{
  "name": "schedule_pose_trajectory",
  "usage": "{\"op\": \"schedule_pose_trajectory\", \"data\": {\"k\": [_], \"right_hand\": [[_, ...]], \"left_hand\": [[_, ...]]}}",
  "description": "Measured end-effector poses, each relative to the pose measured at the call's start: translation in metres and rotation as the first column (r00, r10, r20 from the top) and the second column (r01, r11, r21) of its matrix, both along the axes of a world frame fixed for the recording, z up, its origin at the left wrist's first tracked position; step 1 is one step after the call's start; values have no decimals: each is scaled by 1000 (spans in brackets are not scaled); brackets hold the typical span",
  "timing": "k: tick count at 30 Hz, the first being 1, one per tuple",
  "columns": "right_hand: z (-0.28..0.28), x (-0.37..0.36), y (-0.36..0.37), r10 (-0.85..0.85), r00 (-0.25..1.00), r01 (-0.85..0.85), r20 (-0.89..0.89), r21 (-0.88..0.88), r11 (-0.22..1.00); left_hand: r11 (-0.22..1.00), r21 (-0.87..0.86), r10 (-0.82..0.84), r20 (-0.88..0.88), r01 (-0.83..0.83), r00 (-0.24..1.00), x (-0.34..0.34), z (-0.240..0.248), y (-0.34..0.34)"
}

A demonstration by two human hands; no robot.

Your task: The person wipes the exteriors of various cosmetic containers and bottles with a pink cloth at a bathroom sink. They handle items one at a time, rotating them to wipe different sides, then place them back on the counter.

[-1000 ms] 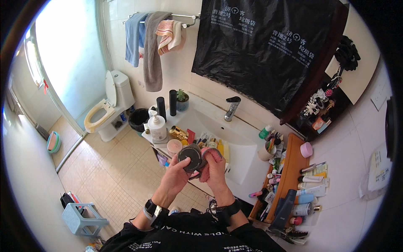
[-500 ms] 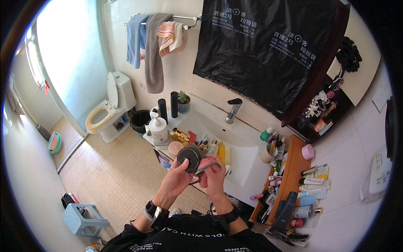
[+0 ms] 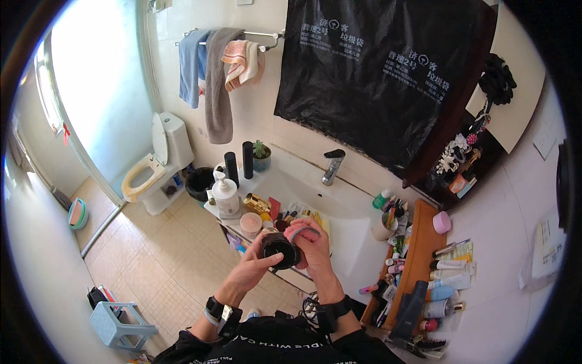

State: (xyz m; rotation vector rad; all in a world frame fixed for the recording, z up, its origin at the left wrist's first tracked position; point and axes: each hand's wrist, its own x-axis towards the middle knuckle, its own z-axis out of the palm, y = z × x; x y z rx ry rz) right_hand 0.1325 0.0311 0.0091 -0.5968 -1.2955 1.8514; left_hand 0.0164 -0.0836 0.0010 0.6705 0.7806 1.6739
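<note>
My left hand point(image 3: 247, 269) grips a dark round jar point(image 3: 281, 251), its thumb across the black circular end that faces up. A pink cloth with a grey edge point(image 3: 301, 232) is bunched in my right hand point(image 3: 316, 255) and lies against the jar's side. Both hands are above the front edge of the white washbasin counter point(image 3: 276, 175). Just beyond them are a round pale pink container point(image 3: 250, 223), a gold bottle point(image 3: 257, 203) and several small cosmetic tubes and bottles, partly hidden by my hands.
A white pump bottle point(image 3: 226, 195), two black cylinders point(image 3: 247, 160) and a potted succulent point(image 3: 261, 159) stand on the counter's left. The faucet point(image 3: 332, 167) rises behind the basin. An orange-brown drawer organizer point(image 3: 418, 252) crowded with cosmetics is at right; a blue stool point(image 3: 124, 321) stands lower left.
The jar has turned and tipped in my left hand, and its dark end sits slightly lower. My right hand has shifted the pink cloth up over the jar's far side.
</note>
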Motion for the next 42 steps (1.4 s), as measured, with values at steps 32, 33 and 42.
{"op": "schedule_pose_trajectory", "data": {"k": [32,33,42], "right_hand": [[-9,2,-12,57,978,-100,-201,-212,972],[-7,2,-13,38,989,-68,-140,-216,974],[-3,-4,-6,50,992,-69,-116,-166,984]], "left_hand": [[981,137,-186,466,137,865,1,-7,0],[982,124,-187,494,144,849,-3,-7,1],[998,29,-61,342,55,938,0,-7,0]]}}
